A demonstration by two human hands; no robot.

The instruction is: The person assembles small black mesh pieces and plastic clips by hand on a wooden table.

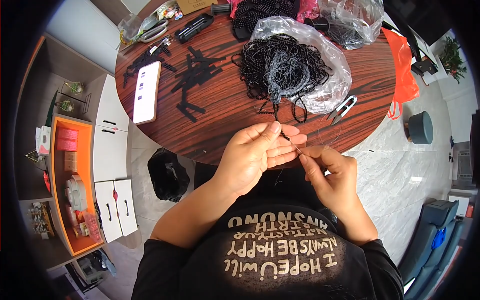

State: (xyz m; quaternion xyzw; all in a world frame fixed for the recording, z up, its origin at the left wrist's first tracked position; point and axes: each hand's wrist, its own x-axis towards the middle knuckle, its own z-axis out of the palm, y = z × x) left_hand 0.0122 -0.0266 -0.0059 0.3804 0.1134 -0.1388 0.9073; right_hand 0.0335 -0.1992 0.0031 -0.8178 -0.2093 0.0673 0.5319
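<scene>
Between thumb and index finger, my left hand (255, 152) pinches a short end of a black beaded strand (285, 135), its other fingers stretched out beneath. My right hand (327, 172) is closed on a thin needle (296, 147) whose tip points up and left toward the beads. A fine thread loops near the right hand. The strand runs up to a big tangle of black bead strings (255, 65) with grey threads (287, 75) in its middle, lying on a clear plastic bag (337, 75). Thread snips (343, 110) lie right of the bag.
On the round wooden table (215, 130) are a white-screened phone (147, 92), black strips (195, 70), scissors (154, 31), a black tool (194, 28) and more bagged beads (260, 12). A red bag (401, 70) hangs at the right edge. A black bin bag (167, 175) stands below left.
</scene>
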